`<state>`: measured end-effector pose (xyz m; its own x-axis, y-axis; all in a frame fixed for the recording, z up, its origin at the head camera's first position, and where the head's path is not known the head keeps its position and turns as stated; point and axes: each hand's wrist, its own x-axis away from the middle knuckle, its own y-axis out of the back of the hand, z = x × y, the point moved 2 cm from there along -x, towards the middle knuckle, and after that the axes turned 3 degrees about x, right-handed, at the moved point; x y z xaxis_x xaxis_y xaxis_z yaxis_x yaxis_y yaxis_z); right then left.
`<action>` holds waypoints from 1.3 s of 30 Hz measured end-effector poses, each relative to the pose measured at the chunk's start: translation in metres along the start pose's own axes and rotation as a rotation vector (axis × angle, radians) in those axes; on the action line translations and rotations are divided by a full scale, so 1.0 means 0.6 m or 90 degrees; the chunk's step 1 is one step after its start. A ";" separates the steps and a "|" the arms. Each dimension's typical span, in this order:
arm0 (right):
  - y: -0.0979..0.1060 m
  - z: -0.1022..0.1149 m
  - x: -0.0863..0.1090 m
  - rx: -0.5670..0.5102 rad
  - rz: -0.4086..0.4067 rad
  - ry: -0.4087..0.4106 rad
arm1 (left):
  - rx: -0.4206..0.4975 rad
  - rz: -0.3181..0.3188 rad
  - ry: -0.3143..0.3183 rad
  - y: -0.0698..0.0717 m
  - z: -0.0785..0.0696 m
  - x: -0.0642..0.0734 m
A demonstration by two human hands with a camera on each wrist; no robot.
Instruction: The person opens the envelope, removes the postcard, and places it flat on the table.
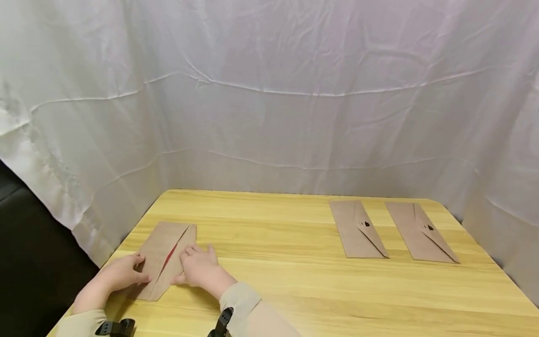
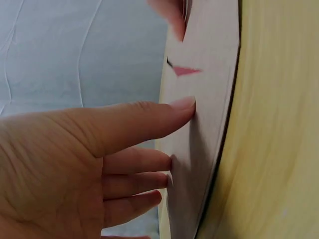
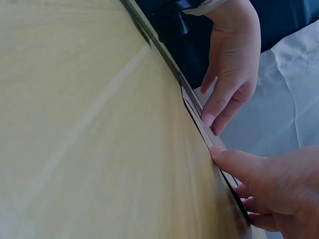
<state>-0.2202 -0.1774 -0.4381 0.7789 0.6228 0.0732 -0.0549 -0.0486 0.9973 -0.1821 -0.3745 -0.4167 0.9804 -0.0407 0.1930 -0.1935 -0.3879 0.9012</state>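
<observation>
The left hand (image 1: 120, 272) is covering part of the left side of the nearer envelope (image 1: 164, 234), and the right hand (image 1: 200, 267) is hiding some of its right edge. The flap is concealing most of a red thing (image 1: 170, 256). Dark marks (image 1: 367, 224) on the two farther envelopes (image 1: 347, 234) are appearing too small to read. Below, the head view is cutting off both sleeves (image 1: 261, 313), the black wrist devices (image 1: 126, 325) and the worktop (image 1: 294, 276). The left wrist view is blurring the worktop and cropping the right hand. The right wrist view is showing the envelope too edge-on to make out its face.
</observation>
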 end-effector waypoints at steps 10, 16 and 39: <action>0.001 -0.019 0.001 -0.021 0.023 -0.019 | 0.002 -0.041 -0.095 -0.016 -0.044 -0.009; 0.003 -0.020 0.006 -0.027 0.020 -0.028 | 0.002 -0.048 -0.115 -0.025 -0.058 -0.014; 0.004 -0.023 0.005 -0.033 0.017 -0.030 | -0.003 -0.030 -0.122 -0.033 -0.069 -0.013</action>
<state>-0.2268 -0.1648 -0.4355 0.8052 0.5844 0.1006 -0.1068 -0.0239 0.9940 -0.1877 -0.3285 -0.4202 0.9777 -0.1967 0.0735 -0.1466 -0.3886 0.9097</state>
